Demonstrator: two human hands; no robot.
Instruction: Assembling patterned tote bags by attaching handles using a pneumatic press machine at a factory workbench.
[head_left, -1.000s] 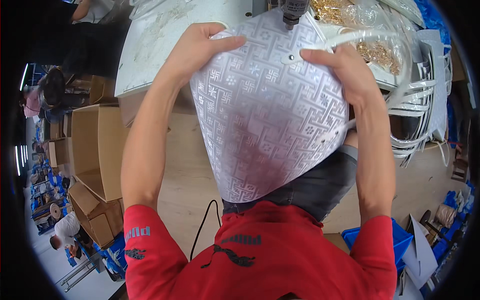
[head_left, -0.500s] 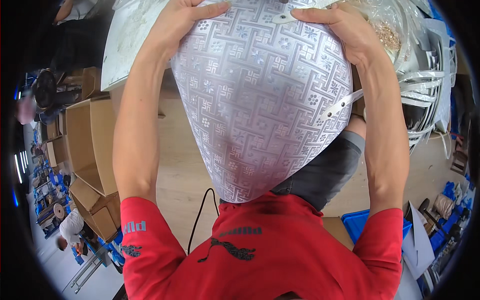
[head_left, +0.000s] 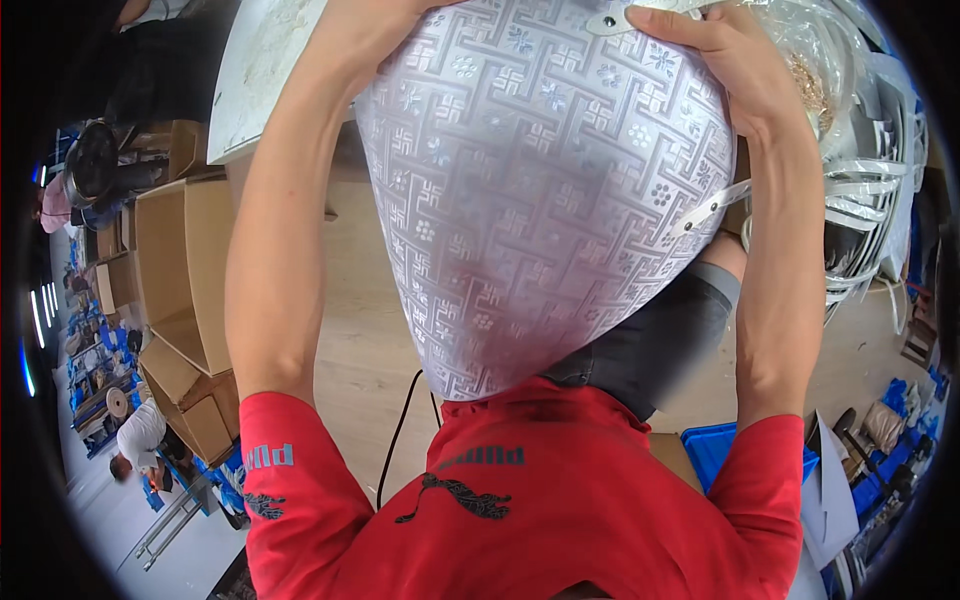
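Note:
A silvery-white sheet-like piece with an embossed geometric and flower pattern (head_left: 530, 190) hangs in front of me, narrowing to a rounded point at my waist. My left hand (head_left: 405, 18) grips its upper left edge and is partly cut off by the picture's top. At the upper right, my right hand (head_left: 735, 55) holds the rim, thumb on the near face beside a white riveted strap end (head_left: 610, 22). Lower on the right edge, a second white strap (head_left: 705, 212) is fixed with two dark rivets. The fingers behind the piece are hidden.
A white worktable (head_left: 255, 85) stands at the upper left, with open cardboard boxes (head_left: 180, 270) below. White straps (head_left: 865, 195) and clear plastic bags (head_left: 815, 60) are heaped at right. A blue bin (head_left: 712, 445) sits near my right elbow. Another person (head_left: 140, 440) bends at far left.
The patterned piece has shifted slightly right and up, both hands moving with it. My left thumb has mostly passed out of the picture's top.

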